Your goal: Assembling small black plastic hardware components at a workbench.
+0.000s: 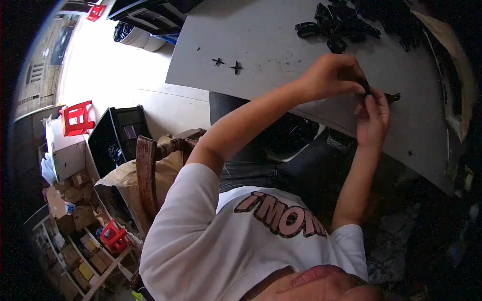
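Note:
My left hand [334, 75] reaches over the table, its fingers closed in a pinch on a small black part [366, 87]. Just below it my right hand [372, 118] meets the same part with thumb and fingers closed. The part is mostly covered by the fingers, so its shape cannot be made out. A dark piece [395, 97] shows just beyond the right fingers; whether it is held or lies on the table I cannot tell. Beyond my hands, a heap of glossy black plastic parts [341, 24] lies on the table.
On the grey-white table [241, 35] lie two small black cross-shaped pieces [236, 67] at left and a tiny one [410, 152] at right. A wooden chair [146, 170], a black crate [120, 130] and red stools [77, 119] stand to the left. Shelves [95, 251] hold boxes.

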{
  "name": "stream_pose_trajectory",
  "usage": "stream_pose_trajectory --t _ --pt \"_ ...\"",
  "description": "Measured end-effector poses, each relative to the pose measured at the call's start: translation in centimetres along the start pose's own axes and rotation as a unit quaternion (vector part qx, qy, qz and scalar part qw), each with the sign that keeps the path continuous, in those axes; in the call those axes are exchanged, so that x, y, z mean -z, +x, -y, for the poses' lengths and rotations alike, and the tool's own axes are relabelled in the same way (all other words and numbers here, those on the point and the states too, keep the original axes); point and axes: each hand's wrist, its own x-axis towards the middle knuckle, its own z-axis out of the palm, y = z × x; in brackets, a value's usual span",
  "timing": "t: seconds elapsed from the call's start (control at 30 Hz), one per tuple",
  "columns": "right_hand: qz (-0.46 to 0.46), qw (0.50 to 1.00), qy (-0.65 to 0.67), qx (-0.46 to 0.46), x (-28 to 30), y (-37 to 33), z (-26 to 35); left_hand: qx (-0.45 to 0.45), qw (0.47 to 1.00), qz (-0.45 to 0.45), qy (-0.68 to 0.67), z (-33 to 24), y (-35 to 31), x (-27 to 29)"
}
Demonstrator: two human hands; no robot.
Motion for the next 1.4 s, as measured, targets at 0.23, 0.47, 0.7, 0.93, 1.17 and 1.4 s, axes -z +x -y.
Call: stream_pose_trajectory --t 0.23,0.47,0.7,0.93,1.17,1.4 --pt "0.074 0.981 -0.137 -0.117 0.1 -1.5 0.8 -0.047 0.97 0.044 0.234 -2.1 -1.6 -0.5" --pt "-0.052 0.99 -0.115 0.057 -1.2 -3.4 -1.4 0.015 0.975 0.078 0.208 -2.0 -1.5 -1.6" --pt "-0.097 0.991 -0.06 0.064 -2.2 -4.4 -1.0 0.005 0.995 0.071 -0.065 -0.8 -2.8 -2.2" --pt "-0.129 0.991 -0.041 0.015 -0.6 -4.3 -0.2 0.092 0.989 0.053 -0.102 -0.5 -2.7 -2.1" --pt "-0.126 0.751 -0.607 0.226 1.8 -1.5 -0.8 -0.11 0.89 -0.009 0.443 0.4 -0.8 -1.3" --pt "-0.259 0.697 -0.639 0.199 2.2 -0.3 1.1 -0.158 0.832 -0.143 0.512 -0.3 -1.7 1.1"
